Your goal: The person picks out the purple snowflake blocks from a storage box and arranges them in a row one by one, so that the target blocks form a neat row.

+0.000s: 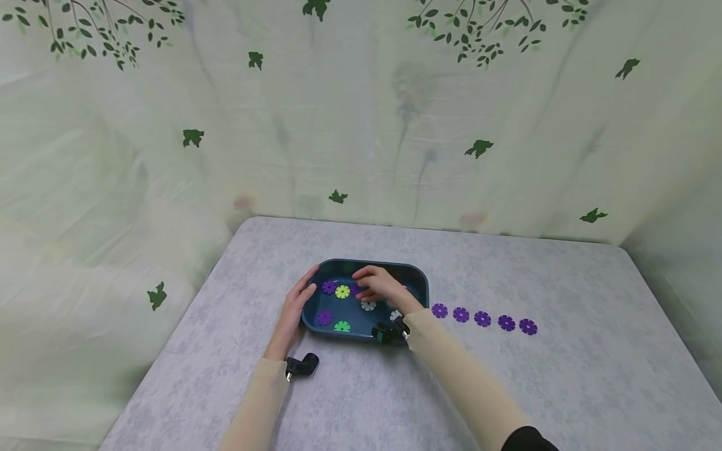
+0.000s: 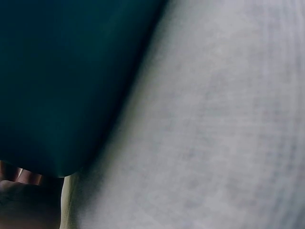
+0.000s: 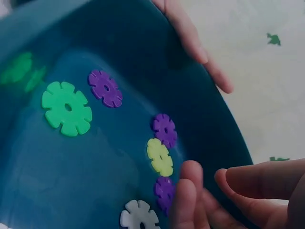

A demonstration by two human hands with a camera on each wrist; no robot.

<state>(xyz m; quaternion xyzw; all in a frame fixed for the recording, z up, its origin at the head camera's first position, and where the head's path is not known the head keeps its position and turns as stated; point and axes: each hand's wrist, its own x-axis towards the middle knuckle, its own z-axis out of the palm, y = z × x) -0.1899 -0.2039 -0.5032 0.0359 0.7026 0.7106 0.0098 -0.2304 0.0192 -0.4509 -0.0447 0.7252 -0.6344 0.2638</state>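
A dark teal tray (image 1: 365, 262) holds flat, notched flower-shaped discs. My left hand (image 1: 292, 310) rests against its left side, with straight fingers along the outer wall. Over the inside of the tray reaches my right hand (image 1: 386, 290), with nothing between its thumb and fingers. Those fingertips (image 3: 191, 172) overlap a purple disc (image 3: 163, 193) in the right wrist view. Beside that disc lie a yellow disc (image 3: 159, 157) and another purple disc (image 3: 165, 130). A white disc (image 3: 138, 214), a green disc (image 3: 66, 109) and a third purple disc (image 3: 105, 88) lie on the tray floor.
Right of the tray, several purple discs (image 1: 482, 319) form a slightly slanting row on the grey table (image 1: 570, 376). A pale curtain (image 1: 361, 125) with leaf prints hangs behind the table. Each wrist wears a small black camera (image 1: 304, 364).
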